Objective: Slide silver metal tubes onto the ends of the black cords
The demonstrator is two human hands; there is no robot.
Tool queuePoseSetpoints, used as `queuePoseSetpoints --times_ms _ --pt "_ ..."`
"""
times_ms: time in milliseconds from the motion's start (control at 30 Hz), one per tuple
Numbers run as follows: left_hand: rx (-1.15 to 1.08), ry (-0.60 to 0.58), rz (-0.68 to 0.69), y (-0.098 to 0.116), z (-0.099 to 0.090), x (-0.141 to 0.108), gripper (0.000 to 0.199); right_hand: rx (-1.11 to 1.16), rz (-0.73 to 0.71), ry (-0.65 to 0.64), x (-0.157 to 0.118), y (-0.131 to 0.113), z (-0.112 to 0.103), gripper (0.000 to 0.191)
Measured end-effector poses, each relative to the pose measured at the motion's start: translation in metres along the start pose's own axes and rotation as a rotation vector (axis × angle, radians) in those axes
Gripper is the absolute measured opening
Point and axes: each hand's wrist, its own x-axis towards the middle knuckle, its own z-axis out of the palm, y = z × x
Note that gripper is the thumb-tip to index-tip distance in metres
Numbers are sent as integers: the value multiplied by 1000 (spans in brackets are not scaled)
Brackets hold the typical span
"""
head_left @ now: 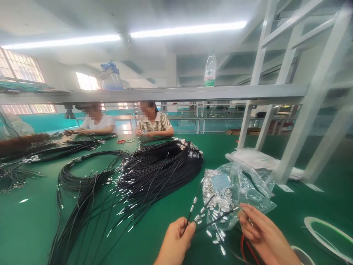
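My left hand (178,239) is closed around a few black cables (191,211), which fan out from between its thumb and fingers. Small silver metal sleeves (195,200) sit on these cables near their ends. At the tip of one cable running to the right, my right hand (255,226) pinches the silver end; its fingertips partly hide it. Just beyond both hands lies an open clear plastic bag (242,184) full of loose silver sleeves, with a pale blue label (221,181) on it. Several sleeves (216,237) have spilled onto the green table (154,235).
A large bundle of black cables (165,165) and a looped bundle (79,191) cover the left and middle. A metal shelf (176,94) spans above, carrying a water bottle (210,71). Two people sit opposite. A red curved thing (243,246) and a white-green ring (328,235) lie right.
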Motion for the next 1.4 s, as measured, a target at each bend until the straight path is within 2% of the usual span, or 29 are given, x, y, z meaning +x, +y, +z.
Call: queuePoseSetpoints --times_ms 233,400,567,733,1000,1133,1267,1400 --pt "3 -18 45 -3 1 0 64 -93 -18 -76 -5 -1 6 52" --pt "17 8 28 4 4 -1 70 -136 -17 -85 -5 -1 4 54" --pt "19 34 17 8 6 -3 71 -113 8 -97 3 3 -5 48" --pt "9 27 15 8 5 -3 71 -129 29 -96 -5 -4 2 53" --pt "3 29 12 10 7 -5 70 -342 -53 -164 -10 -6 10 59" --pt "14 28 8 13 7 -8 65 -335 -23 -168 -13 0 10 58" --pt "57 29 -2 17 8 -11 57 -304 41 -185 -22 17 19 56" --pt "67 33 -7 20 9 -15 51 -477 44 -253 -24 28 21 60"
